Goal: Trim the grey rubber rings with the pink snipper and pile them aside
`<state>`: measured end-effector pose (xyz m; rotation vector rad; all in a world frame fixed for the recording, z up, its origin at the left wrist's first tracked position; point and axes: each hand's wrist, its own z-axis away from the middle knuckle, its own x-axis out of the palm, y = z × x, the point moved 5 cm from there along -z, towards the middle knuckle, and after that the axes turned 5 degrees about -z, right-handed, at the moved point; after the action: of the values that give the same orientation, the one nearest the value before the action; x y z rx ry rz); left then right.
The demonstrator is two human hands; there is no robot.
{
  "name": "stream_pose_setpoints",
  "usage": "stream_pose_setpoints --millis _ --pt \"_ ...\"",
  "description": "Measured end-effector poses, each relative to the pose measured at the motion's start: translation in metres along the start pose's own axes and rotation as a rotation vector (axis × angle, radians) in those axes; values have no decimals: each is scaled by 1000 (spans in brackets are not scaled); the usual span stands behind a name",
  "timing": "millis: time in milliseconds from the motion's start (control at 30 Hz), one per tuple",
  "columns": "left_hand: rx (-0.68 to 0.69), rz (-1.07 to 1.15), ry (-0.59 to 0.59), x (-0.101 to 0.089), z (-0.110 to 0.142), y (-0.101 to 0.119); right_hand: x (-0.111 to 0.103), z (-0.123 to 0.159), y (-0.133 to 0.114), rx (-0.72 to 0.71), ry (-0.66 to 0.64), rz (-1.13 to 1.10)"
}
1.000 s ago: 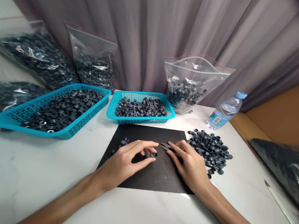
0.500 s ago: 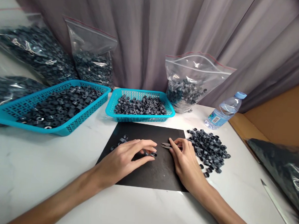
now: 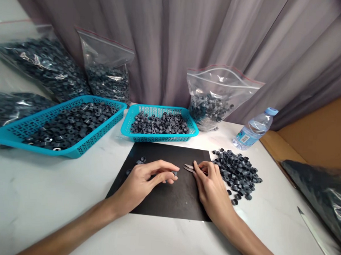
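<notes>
Over the middle of a black mat (image 3: 165, 206) is my left hand (image 3: 144, 181), its fingers curled around a small dark grey plastic ring (image 3: 175, 174). The fingers hide most of that ring, and another grey bit shows beneath them. My right hand (image 3: 210, 182) is closed on a small pair of snips (image 3: 189, 168); the two pointed blades face left toward my left hand, slightly apart. Several loose grey rings (image 3: 141, 161) lie on the mat behind my left hand. Right of my right hand spreads a pile of the same rings (image 3: 237, 172).
Two blue baskets (image 3: 101, 130) (image 3: 159, 136) hold many grey pieces. Clear zip bags (image 3: 108, 73) (image 3: 209, 106) of pieces stand behind them. At the right are a water bottle (image 3: 254, 129), a cardboard box (image 3: 320, 133), a dark plastic bag (image 3: 314, 186) and a pointed blade-like tool (image 3: 311, 228).
My left fingers have shifted around the ring, which is now more hidden behind them. My right hand keeps the snips in nearly the same place. The whole view has tilted slightly.
</notes>
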<state>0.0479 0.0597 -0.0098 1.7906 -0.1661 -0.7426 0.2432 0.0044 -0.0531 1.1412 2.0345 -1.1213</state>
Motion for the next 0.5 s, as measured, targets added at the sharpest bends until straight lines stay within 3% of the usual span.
stream_pose_setpoints --millis 300,500 --pt "-140 358 -64 6 -3 2 -28 2 -43 -33 131 -449" --pt "-177 387 -128 15 0 3 -36 8 -51 -121 208 -371"
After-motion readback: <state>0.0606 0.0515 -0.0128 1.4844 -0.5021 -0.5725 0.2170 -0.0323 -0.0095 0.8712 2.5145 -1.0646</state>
